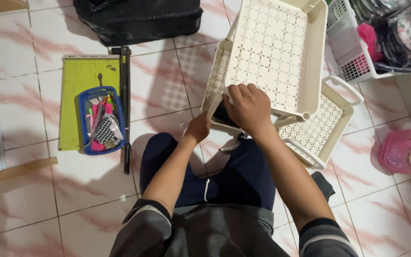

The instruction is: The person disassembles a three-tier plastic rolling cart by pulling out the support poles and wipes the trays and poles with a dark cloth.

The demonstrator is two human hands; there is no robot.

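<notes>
Nearest the camera were the person's dark shirt with striped sleeve cuffs and, beyond it, knees in navy trousers (243, 176) on the pink-veined floor tiles (86, 181). Both forearms reached forward to a cream plastic tray (272, 52) with a lattice-cut bottom and raised solid walls, held tilted above the knees. The right hand (249, 108) lay curled over the tray's near edge, fingers closed and pressing a small white scrap against it. The left hand (198, 128) sat under the tray's near left corner; its fingers were hidden, so their grip could not be told. A second cream lattice tray with loop handles (327, 126) lay flat just beyond the right forearm, partly under the first. To the left lay a green paper cutter (79, 78) bearing a small blue basket (102, 120) of coloured scraps.
</notes>
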